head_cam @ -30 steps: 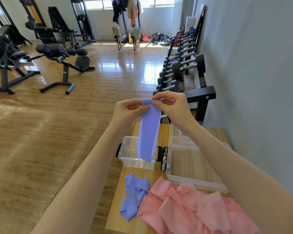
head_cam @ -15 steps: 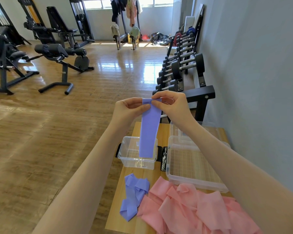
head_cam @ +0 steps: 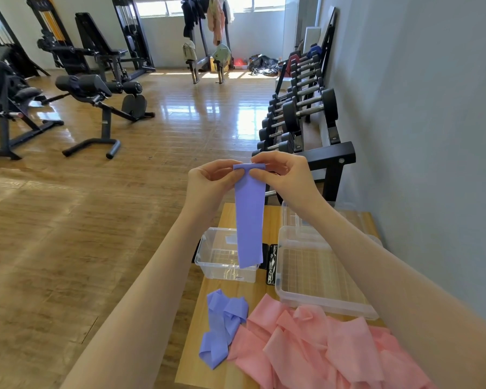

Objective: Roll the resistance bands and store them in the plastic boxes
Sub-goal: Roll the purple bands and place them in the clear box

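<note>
1. Holding a purple resistance band (head_cam: 249,220) up in front of us, we pinch its top edge with both hands, well above the desk (head_cam: 270,220).
2. Our left hand (head_cam: 208,181) pinches the band's upper left corner, thumb in front and fingers curled behind.
3. Our right hand (head_cam: 281,172) pinches the upper right corner the same way, fingers curled over the top edge, where a narrow fold of the band shows.
4. Below our hands the band hangs straight and flat; its lower end lies in front of the small clear plastic box (head_cam: 222,265), and we cannot tell whether it touches the box.
5. That small box stands open on the wooden desk, with a bigger clear plastic box (head_cam: 320,276) just beside it on the right; a dark latch (head_cam: 272,263) shows between the two.
6. Another clear container (head_cam: 298,217) stands behind the bigger box, partly hidden by our right forearm.
7. Nearer to us, a second purple band (head_cam: 222,327) lies crumpled on the desk, just beside a loose heap of pink bands (head_cam: 320,352) that spreads to the right.
8. Beyond the desk a black dumbbell rack (head_cam: 306,113) runs along the grey wall, and gym benches (head_cam: 96,91) and machines stand on the shiny wooden floor to the left.
</note>
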